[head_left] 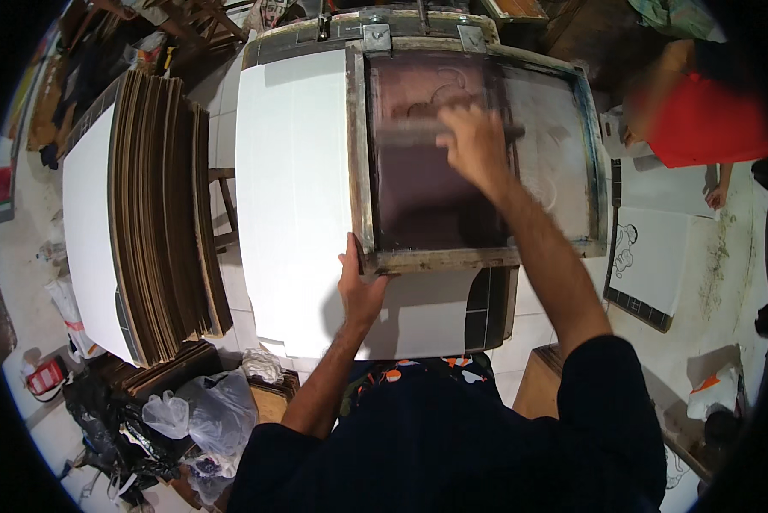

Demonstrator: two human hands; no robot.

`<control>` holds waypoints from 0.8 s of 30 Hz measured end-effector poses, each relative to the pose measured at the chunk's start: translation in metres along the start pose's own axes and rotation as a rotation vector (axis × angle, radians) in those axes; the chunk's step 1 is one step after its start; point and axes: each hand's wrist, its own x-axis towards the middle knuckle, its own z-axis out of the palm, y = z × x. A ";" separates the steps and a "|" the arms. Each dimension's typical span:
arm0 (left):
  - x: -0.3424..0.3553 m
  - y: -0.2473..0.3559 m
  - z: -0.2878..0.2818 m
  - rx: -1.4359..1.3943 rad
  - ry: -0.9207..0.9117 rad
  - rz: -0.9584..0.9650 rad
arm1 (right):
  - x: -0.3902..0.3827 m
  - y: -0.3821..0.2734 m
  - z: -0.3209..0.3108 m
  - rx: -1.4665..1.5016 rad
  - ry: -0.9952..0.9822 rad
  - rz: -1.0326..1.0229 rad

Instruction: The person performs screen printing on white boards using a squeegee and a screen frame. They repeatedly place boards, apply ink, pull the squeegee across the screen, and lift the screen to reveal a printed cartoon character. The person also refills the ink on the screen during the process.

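Observation:
A wooden-framed printing screen (444, 259) lies over a white sheet (290, 188) on the board before me. Its dark purplish mesh (426, 205) fills the left part; a paler area takes up the right. My right hand (476, 145) is closed around a long squeegee (405, 130), set crosswise on the upper half of the mesh. Faint curved lines show on the mesh just beyond it. My left hand (361, 286) grips the near left corner of the frame, fingers along its left side and thumb by the near edge.
Metal hinges (377, 37) hold the screen's far edge. A thick stack of boards (157, 222) stands at left. Plastic bags (208, 415) lie at lower left. At right are a person in red (709, 120) and a board with a line-drawn sheet (653, 256).

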 end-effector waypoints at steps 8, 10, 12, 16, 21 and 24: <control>0.012 -0.005 0.002 0.048 -0.005 0.078 | 0.149 0.085 0.048 -0.114 0.090 -0.014; 0.011 -0.006 0.001 0.037 -0.018 0.061 | 0.124 0.069 0.043 -0.065 0.130 0.004; 0.010 -0.006 0.000 0.014 -0.024 0.037 | 0.076 0.046 0.032 -0.041 0.081 0.026; 0.010 -0.005 -0.001 0.006 -0.037 -0.011 | -0.059 -0.020 -0.008 0.054 0.025 0.058; 0.015 0.016 -0.006 -0.077 0.012 0.090 | -0.169 -0.093 -0.057 -0.018 -0.024 0.094; 0.019 0.057 -0.024 -0.195 0.017 0.111 | -0.167 -0.106 -0.082 -0.090 0.065 0.070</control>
